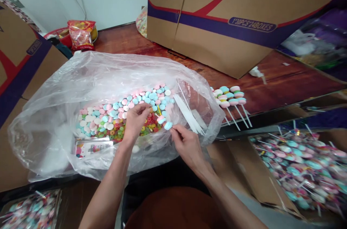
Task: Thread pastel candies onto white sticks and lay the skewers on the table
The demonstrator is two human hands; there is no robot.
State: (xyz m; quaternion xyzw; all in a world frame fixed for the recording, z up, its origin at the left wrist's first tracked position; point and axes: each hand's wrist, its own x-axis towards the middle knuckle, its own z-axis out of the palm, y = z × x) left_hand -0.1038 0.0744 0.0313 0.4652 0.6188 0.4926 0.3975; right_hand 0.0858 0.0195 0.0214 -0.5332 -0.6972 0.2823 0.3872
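My right hand [188, 146] is closed in a pinch at the lower end of a candy skewer [168, 125], just below its blue and pink candies. The skewer points up and left, towards my left hand [135, 119]. Thumb and forefinger of that hand are pressed together on a small orange-yellow piece, seemingly a gummy ring [151, 109]. Below both hands lie pastel round candies [119, 108] in pink, blue and white. Red, yellow and green gummy rings [148, 128] are heaped nearer me. White sticks [187, 113] lie bundled at the right, on the clear plastic bag [108, 64].
Finished skewers [233, 95] lie on the wooden table [295, 81] to the right. A large carton [217, 16] stands behind, another carton [16, 77] at left. Boxes of wrapped candy sticks [303, 167] sit low on both sides. A small tin [93, 147] lies front left.
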